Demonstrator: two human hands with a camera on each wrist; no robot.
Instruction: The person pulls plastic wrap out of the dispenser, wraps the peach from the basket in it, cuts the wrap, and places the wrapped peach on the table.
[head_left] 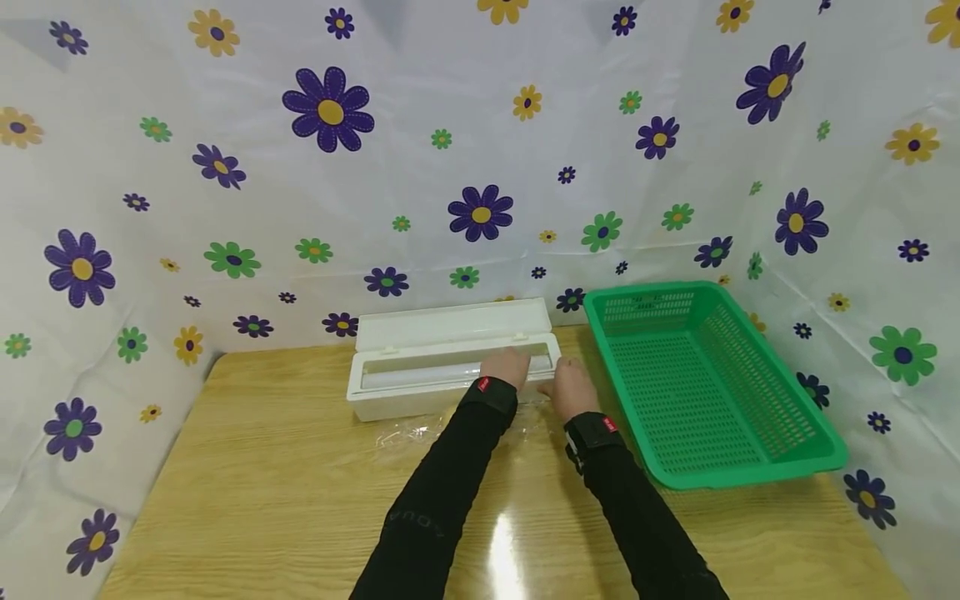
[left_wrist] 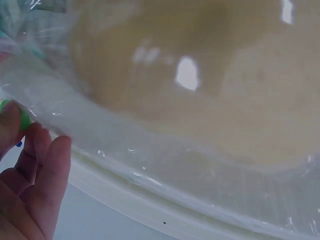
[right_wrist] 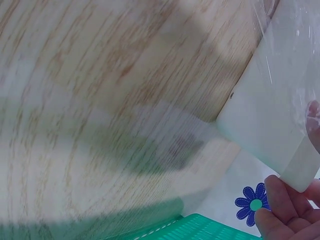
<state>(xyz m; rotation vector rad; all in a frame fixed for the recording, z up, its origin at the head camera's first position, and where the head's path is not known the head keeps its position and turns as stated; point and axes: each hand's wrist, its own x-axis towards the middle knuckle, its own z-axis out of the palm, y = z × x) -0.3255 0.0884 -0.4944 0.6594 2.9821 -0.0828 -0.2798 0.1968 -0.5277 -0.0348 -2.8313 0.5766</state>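
Note:
A white cling film dispenser box [head_left: 397,406] stands with its lid [head_left: 453,323] raised and a pale roll [head_left: 412,375] inside. Clear cling film [head_left: 408,433] hangs over its front onto the table. My left hand [head_left: 506,367] is over the box's right half; in the left wrist view its bent thumb and fingers [left_wrist: 52,170] pinch the film's edge. Behind the film there, a rounded tan shape [left_wrist: 190,115] fills much of the view. My right hand [head_left: 572,390] grips the box's front right corner, its fingers [right_wrist: 282,200] at the corner and the thumb on the film side.
A green plastic basket [head_left: 750,477] stands to the right of the box, close to my right hand. The wooden table [head_left: 285,483] is bordered at the back and sides by a white flowered curtain [head_left: 420,92]. A light reflection lies on the tabletop in front.

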